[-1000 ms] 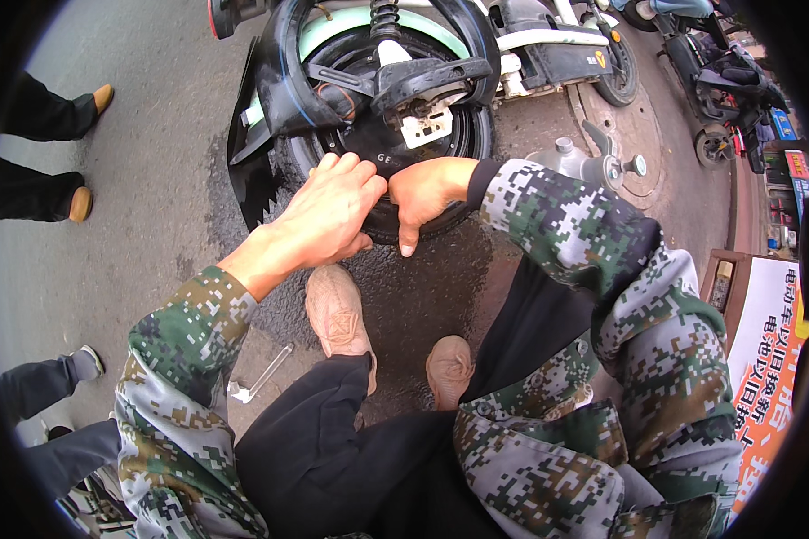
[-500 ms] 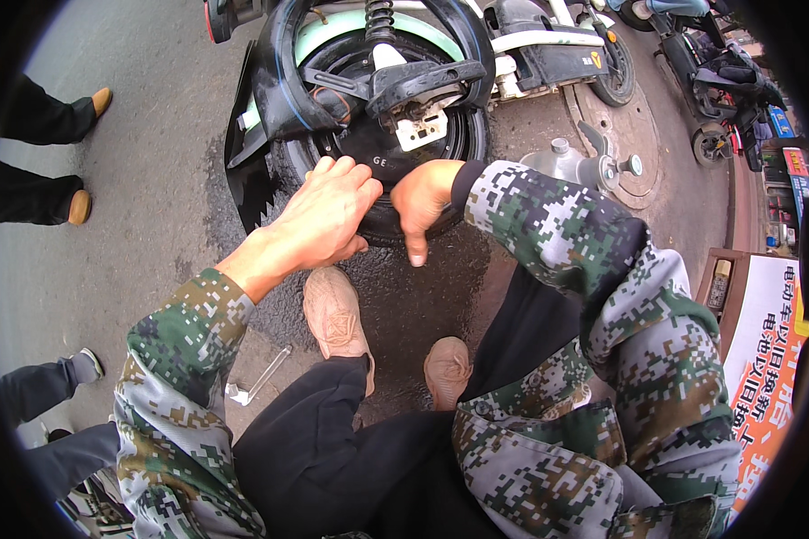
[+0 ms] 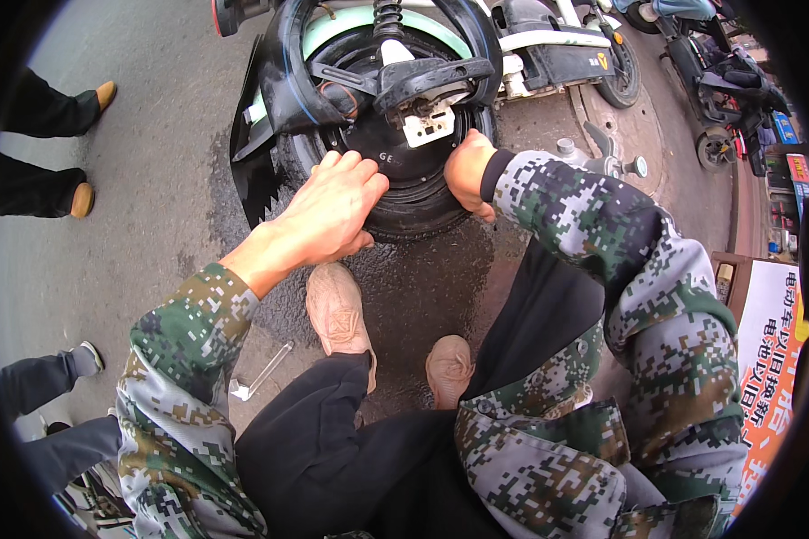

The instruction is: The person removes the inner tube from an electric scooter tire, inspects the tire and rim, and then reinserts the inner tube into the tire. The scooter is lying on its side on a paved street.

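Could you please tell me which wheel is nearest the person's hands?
The black wheel below the pale green arc, with the left hand and right hand at its near edge; the wheels at upper right stand farther off.

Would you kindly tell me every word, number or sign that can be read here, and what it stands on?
I'll leave wording uncopied.
Black wheel hub: pale letters, partly readable.
White-and-orange board, right: large characters, partly readable.
Scooter's dark side panel: yellow mark, too small to read.
Coloured panels, far right: unreadable.
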The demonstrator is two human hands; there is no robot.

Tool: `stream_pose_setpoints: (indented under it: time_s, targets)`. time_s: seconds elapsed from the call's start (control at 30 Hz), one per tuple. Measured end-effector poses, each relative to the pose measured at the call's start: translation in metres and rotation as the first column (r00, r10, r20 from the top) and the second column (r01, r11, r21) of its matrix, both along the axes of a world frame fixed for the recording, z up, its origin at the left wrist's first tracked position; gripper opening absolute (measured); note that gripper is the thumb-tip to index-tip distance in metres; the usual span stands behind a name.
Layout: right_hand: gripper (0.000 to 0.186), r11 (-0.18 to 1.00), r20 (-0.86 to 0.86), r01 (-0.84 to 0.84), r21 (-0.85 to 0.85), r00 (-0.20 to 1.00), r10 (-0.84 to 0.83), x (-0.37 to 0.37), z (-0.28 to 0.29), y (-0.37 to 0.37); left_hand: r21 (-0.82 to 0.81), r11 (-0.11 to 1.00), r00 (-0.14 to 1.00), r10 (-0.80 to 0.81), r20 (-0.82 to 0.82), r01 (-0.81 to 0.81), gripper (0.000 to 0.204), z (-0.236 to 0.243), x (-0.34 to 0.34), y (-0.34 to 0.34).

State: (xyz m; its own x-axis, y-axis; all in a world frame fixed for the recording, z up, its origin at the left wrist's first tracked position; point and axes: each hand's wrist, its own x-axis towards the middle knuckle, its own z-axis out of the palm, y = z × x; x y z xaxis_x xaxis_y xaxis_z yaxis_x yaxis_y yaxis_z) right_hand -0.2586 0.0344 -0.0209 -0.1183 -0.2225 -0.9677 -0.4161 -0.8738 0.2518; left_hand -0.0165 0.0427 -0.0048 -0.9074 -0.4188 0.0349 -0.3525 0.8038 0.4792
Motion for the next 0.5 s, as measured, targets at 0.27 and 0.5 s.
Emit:
stream_pose_setpoints:
  time_s: [0.27,0.5]
  targets:
    - [0.066,0.931,0.021,0.356,0.079,0.933,-0.358,-0.004,-0.001,-0.011,0.005,1.0,1.0,-0.007,-0.003,0.007,0.058,0.003,0.0,0.0]
    - [0.078,0.699,0.375,0.606,0.379,0.59,-0.715,0.027,0.024,-0.006,0.013,1.0,1.0,-0.009,-0.007,0.009,0.059,0.001,0.0,0.0]
